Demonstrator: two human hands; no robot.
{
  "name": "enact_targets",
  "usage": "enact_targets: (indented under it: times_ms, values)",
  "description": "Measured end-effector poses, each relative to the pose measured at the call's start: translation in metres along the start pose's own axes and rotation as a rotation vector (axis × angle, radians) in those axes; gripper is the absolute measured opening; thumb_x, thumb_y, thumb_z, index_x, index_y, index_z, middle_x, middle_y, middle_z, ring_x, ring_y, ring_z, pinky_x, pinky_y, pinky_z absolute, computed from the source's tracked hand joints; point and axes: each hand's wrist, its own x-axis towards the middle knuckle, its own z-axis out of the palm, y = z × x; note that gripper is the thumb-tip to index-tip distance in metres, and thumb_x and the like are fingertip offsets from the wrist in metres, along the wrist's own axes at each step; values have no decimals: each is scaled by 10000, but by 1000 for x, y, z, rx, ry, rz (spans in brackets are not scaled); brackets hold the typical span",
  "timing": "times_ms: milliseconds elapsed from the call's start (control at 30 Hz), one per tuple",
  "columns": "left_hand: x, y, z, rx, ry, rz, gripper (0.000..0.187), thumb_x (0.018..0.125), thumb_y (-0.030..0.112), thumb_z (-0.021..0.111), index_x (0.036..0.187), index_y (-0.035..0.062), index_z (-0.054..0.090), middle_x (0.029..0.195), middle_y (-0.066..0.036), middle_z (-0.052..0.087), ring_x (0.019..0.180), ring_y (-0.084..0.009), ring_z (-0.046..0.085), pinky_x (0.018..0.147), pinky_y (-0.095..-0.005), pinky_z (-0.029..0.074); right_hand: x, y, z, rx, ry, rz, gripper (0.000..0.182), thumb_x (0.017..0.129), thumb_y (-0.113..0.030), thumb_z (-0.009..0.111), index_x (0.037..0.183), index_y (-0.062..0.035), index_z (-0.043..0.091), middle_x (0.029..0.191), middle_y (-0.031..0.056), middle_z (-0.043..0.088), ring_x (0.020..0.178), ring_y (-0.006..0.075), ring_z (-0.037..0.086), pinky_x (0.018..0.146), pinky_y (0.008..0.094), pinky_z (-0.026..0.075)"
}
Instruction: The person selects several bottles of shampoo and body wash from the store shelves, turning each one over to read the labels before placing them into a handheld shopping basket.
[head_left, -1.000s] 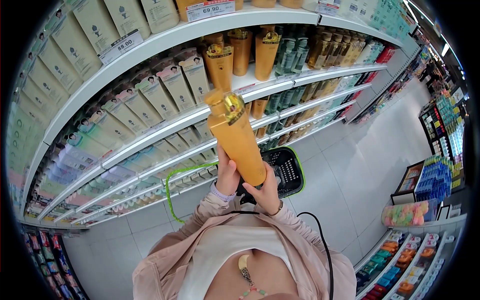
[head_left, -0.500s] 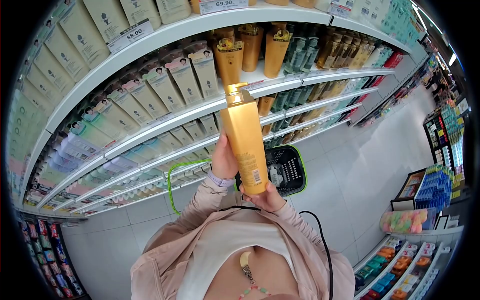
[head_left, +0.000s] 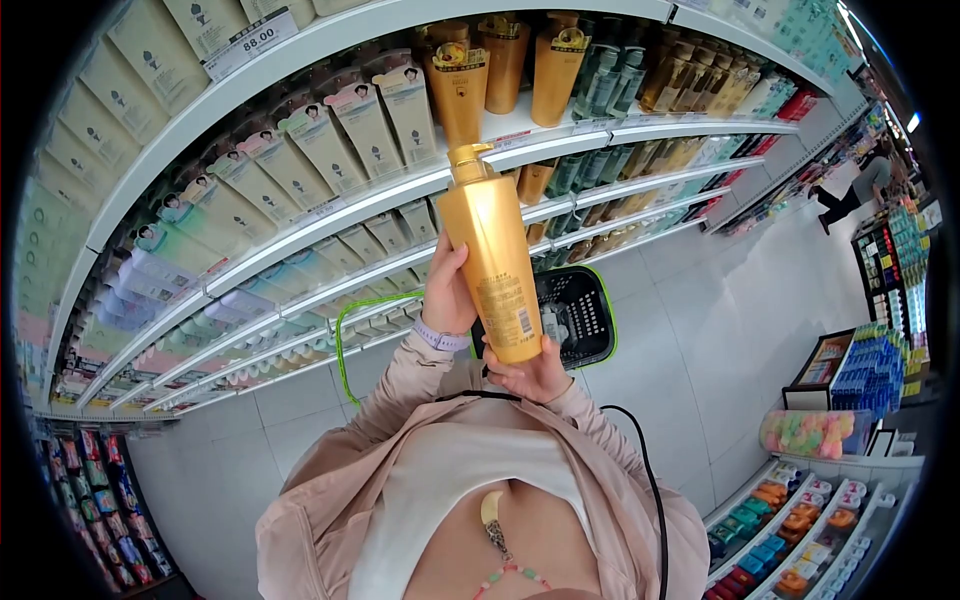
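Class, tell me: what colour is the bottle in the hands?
The bottle is gold, seen best in the head view.

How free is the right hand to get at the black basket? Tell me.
Probably not now: the right hand supports the gold bottle, which partly hides the basket. With the bottle in the left hand alone, the basket's uncovered side looks open; its distance is unclear.

Pump bottle [head_left: 497, 270] at ctr, L hand [head_left: 450, 295] on its left side, R hand [head_left: 535, 372] at its near end. Basket [head_left: 592, 300] w/ items in it, beyond & to right. Stocked shelves [head_left: 225, 105] run left to far ctr. Rack [head_left: 105, 500] near left; display shelf [head_left: 800, 520] near right; person [head_left: 865, 185] far right.
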Motion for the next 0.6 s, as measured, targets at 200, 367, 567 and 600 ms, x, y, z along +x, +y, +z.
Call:
enact_targets:
  times_ms: [200, 367, 567, 600]
  values:
    - [-3, -1, 0, 13, 43, 16, 449, 870, 266, 449, 1261, 86, 322, 1152, -84, 482, 1029, -207, 502, 852, -343, 433, -1, 2, -3, -37, 34, 2, 707, 746, -558, 537, 1221, -55, 392, 998, 120, 527, 541, 63, 386, 687, 268, 412]
    - [-6, 2, 5, 118, 25, 83, 434, 871, 250, 459, 1249, 86, 323, 1136, -82, 482, 1020, -199, 505, 850, -336, 436, -1, 3, -4, 7, 37, -4, 692, 751, -548, 533, 1218, -56, 398, 1002, 140, 537, 538, 76, 396, 691, 281, 422]
    - [-7, 1, -1, 153, 67, 66, 445, 870, 233, 470, 1256, 73, 316, 1133, -82, 479, 1013, -192, 505, 849, -327, 431, -2, 5, -8, 24, 24, 23, 684, 749, -540, 538, 1214, -56, 406, 1012, 135, 536, 553, 90, 401, 690, 276, 412]
    - [-6, 1, -2, 167, 61, 61, 449, 871, 231, 469, 1259, 68, 313, 1131, -84, 479, 1011, -192, 505, 849, -326, 430, -2, 5, -8, 10, 22, 30, 703, 744, -560, 535, 1215, -55, 405, 1011, 129, 533, 559, 88, 397, 690, 274, 406]
